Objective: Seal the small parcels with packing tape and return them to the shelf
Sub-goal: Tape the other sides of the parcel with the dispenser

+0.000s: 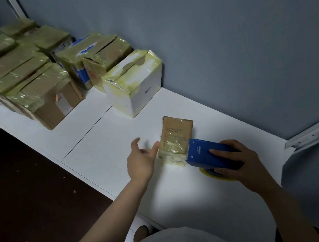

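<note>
A person seals a small brown parcel (pixel 178 136) on a white shelf (pixel 99 142), the parcel lying flat between the two hands; the right hand (pixel 241 162) is wrapped around a blue tape dispenser (pixel 207 154), whose front edge meets the parcel's near right corner, with a yellowish tape roll (pixel 214 174) showing beneath the palm; the left hand (pixel 141 158) is spread wide and holds nothing, its fingers (pixel 155 148) at, or just beside, the parcel's left edge, though motion blur makes contact hard to confirm. Glossy tape already covers the end of the parcel nearest the hands, wrinkled and catching light; the far end appears bare card.

Beyond the left hand, well apart from the work, stands a white taped box (pixel 137 87), and past it a crowd of taped cartons (pixel 22 68) along the blue wall.

The parcel looks thin, light and fairly stiff, so it would likely slide on the smooth shelf under the dispenser's pull; the taped end is probably slick, the card end less so; the soundest hold would seem to be across the two long edges, thumb on one and fingers on the other, or a flat palm pressing the bare end down while tape is drawn; nothing suggests fragility, but its contents cannot be told.
</note>
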